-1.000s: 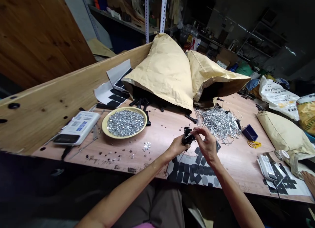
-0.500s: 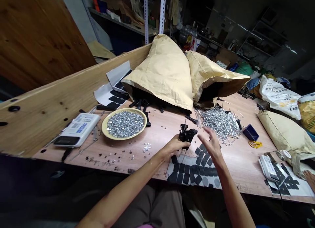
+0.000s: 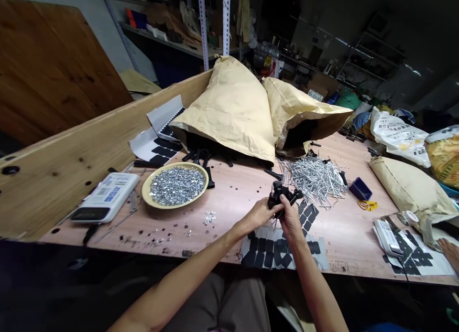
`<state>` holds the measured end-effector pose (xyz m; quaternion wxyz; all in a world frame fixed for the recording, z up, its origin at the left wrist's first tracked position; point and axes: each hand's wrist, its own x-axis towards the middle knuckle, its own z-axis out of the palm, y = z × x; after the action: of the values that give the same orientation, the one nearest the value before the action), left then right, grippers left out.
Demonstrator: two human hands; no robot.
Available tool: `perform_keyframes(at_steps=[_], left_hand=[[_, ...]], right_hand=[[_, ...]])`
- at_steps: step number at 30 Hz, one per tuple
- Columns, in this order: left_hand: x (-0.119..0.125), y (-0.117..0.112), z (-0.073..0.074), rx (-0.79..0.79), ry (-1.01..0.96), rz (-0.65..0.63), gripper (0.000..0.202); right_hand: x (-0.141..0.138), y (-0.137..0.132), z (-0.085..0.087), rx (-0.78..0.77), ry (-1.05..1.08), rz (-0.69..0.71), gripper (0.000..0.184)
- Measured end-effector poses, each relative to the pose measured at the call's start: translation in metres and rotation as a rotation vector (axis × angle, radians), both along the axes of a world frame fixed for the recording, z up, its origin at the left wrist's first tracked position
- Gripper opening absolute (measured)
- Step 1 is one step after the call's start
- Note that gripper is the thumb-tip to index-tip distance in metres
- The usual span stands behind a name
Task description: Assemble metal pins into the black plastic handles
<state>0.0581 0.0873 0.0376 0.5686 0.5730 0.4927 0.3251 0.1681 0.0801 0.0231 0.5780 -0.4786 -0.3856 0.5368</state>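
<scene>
My left hand point(image 3: 262, 212) is closed around a black plastic part point(image 3: 276, 194), whose exact kind I cannot make out. From the right, my right hand point(image 3: 289, 217) grips the same part, thumb pressed on it. A thin metal rod sticks out below it. Underneath lies a pale sheet point(image 3: 322, 260) covered with black rounded pads point(image 3: 268, 246). Just beyond my hands spreads a pile of thin metal pins point(image 3: 315, 176). A yellow bowl point(image 3: 146, 198) full of small metal nuts or washers stands to the left, with several loose washers point(image 3: 210, 217) nearby.
Two large paper sacks point(image 3: 229, 110) lie open at the back. A white device point(image 3: 105, 198) sits on the left by a wooden board point(image 3: 64, 179). At right are a dark blue box point(image 3: 360, 188), a yellow band point(image 3: 367, 205), another white device point(image 3: 387, 239) and another person's hand point(image 3: 450, 253).
My right hand, open and apart before, has come in and closed on the black part. The part has shifted slightly right. The view has turned a little to the right.
</scene>
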Motion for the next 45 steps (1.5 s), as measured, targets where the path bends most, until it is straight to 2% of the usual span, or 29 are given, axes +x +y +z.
perform_keyframes(at_steps=[2, 4, 8, 10, 12, 14, 17, 19, 23, 28, 30, 32, 36, 39, 42, 45], left_hand=[[0.004, 0.000, -0.003, 0.110, 0.034, 0.128, 0.014], [0.007, 0.001, -0.008, 0.148, -0.035, 0.215, 0.014], [0.008, 0.008, -0.016, -0.019, -0.280, 0.256, 0.023], [0.008, 0.013, -0.018, -0.103, -0.357, 0.254, 0.036], [0.007, 0.017, -0.020, -0.107, -0.397, 0.290, 0.042], [0.007, 0.019, -0.022, -0.045, -0.360, 0.356, 0.037], [0.006, 0.020, -0.024, 0.042, -0.238, 0.416, 0.027], [0.006, 0.021, -0.024, 0.057, -0.193, 0.434, 0.024], [0.002, 0.023, -0.020, 0.103, -0.102, 0.375, 0.030], [-0.008, 0.027, -0.012, 0.268, 0.070, 0.309, 0.030], [-0.012, 0.031, -0.011, 0.252, 0.102, 0.250, 0.027], [-0.014, 0.033, -0.012, 0.173, 0.084, 0.227, 0.023], [-0.013, 0.031, -0.014, 0.085, -0.062, 0.269, 0.033], [-0.011, 0.022, -0.010, 0.228, -0.128, 0.316, 0.040], [-0.010, 0.017, -0.005, 0.399, -0.196, 0.232, 0.046], [-0.012, 0.022, -0.005, 0.401, -0.231, 0.184, 0.039]], right_hand=[[-0.003, 0.003, 0.000, 0.021, 0.017, -0.046, 0.027], [-0.005, 0.006, 0.000, 0.039, 0.000, -0.111, 0.028], [-0.007, 0.009, -0.001, 0.089, -0.149, -0.306, 0.036], [-0.010, 0.010, -0.003, 0.117, -0.185, -0.287, 0.039], [-0.014, 0.013, -0.007, 0.130, -0.172, -0.192, 0.040], [-0.019, 0.016, -0.014, 0.105, -0.145, -0.125, 0.041], [-0.024, 0.021, -0.023, 0.056, -0.120, -0.126, 0.042], [-0.027, 0.023, -0.024, 0.098, -0.136, -0.122, 0.043], [-0.031, 0.024, -0.021, 0.164, -0.101, -0.051, 0.044], [-0.030, 0.026, -0.030, -0.007, 0.026, 0.019, 0.046], [-0.030, 0.026, -0.034, -0.051, 0.065, -0.022, 0.042], [-0.030, 0.025, -0.037, -0.031, 0.022, -0.084, 0.037], [-0.034, 0.022, -0.036, 0.011, -0.124, -0.147, 0.037], [-0.039, 0.017, -0.034, 0.111, -0.239, -0.198, 0.039], [-0.043, 0.011, -0.034, 0.292, -0.409, -0.301, 0.037], [-0.044, 0.014, -0.036, 0.345, -0.439, -0.422, 0.035]])
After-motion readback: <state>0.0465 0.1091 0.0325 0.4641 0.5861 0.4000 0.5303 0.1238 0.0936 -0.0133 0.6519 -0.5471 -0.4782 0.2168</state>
